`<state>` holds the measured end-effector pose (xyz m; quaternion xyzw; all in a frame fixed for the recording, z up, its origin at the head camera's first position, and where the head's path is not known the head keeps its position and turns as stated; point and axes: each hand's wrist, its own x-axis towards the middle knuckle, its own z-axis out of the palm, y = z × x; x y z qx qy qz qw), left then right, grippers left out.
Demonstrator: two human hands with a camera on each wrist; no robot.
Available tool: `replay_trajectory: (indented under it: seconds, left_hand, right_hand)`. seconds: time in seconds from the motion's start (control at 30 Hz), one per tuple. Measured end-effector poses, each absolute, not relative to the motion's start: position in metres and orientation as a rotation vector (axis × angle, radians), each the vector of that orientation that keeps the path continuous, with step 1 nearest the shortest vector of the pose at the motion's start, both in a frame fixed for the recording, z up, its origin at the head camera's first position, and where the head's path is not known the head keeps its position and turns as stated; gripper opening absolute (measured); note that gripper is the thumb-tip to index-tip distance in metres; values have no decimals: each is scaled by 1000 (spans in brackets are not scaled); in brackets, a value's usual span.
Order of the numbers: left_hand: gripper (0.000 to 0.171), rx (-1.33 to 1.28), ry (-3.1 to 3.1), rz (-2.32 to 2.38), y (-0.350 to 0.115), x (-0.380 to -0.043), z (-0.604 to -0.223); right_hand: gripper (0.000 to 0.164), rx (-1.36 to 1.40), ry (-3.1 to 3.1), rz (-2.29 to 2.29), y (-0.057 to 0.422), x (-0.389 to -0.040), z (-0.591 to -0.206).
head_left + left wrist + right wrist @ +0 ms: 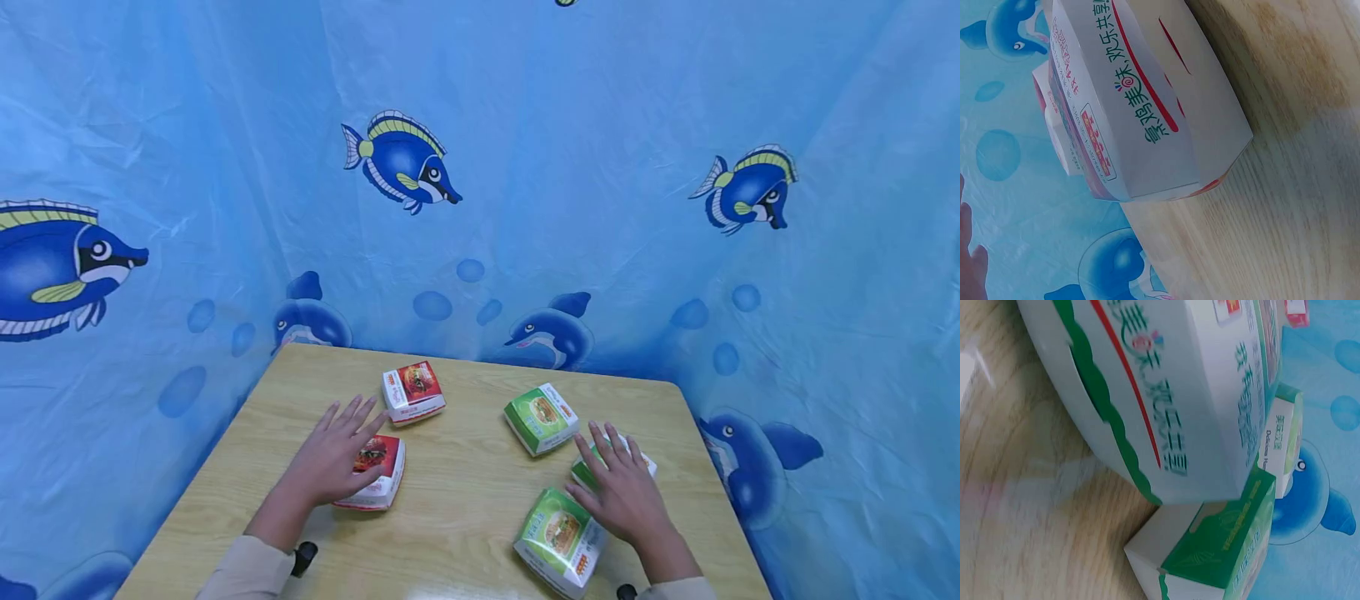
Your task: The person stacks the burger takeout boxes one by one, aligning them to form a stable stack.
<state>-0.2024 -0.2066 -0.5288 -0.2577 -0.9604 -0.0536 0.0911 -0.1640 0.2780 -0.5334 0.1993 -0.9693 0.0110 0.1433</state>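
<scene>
My left hand (pixel 335 458), fingers straight and spread, is over the nearer red and white burger box (pixel 384 479) and hides part of its lid. Just past those fingertips lies a second red burger box (pixel 414 393). On the other side, my right hand (pixel 624 492) is spread flat over a green and white burger box (pixel 643 463), covering much of it. A larger-looking green burger box (pixel 558 542) lies left of that wrist, and another green box (pixel 542 419) sits farther back. In the left wrist view, the printed side of the red box (pixel 1141 106) is close up.
All the boxes stand on a light wooden table (pixel 450 500). A blue sheet (pixel 525 208) printed with fish and dolphins hangs behind the table and along both sides. Dark bands (pixel 303 558) circle the wrists near the sleeves (pixel 251 571).
</scene>
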Motion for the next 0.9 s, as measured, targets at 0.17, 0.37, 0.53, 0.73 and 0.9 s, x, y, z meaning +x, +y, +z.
replay_trajectory:
  seconds: [0.17, 0.37, 0.53, 0.73, 0.9]
  left_hand:
    - [84, -754, -2839, -155, -208, -201, -527]
    - [89, -745, -2862, -180, -211, -198, -533]
    - [90, -742, -2894, -239, -217, -197, -554]
    - [98, -700, -3079, -261, -230, -179, -593]
    - [102, -627, -3036, -304, -237, -179, -596]
  right_hand:
    - [81, 540, -2835, 34, 281, -162, -531]
    - [82, 507, -2858, 78, 283, -160, -533]
    - [78, 518, -2887, 122, 284, -146, -548]
    - [79, 651, -3001, 206, 277, -116, -577]
    - [81, 702, -3036, 234, 273, -110, -584]
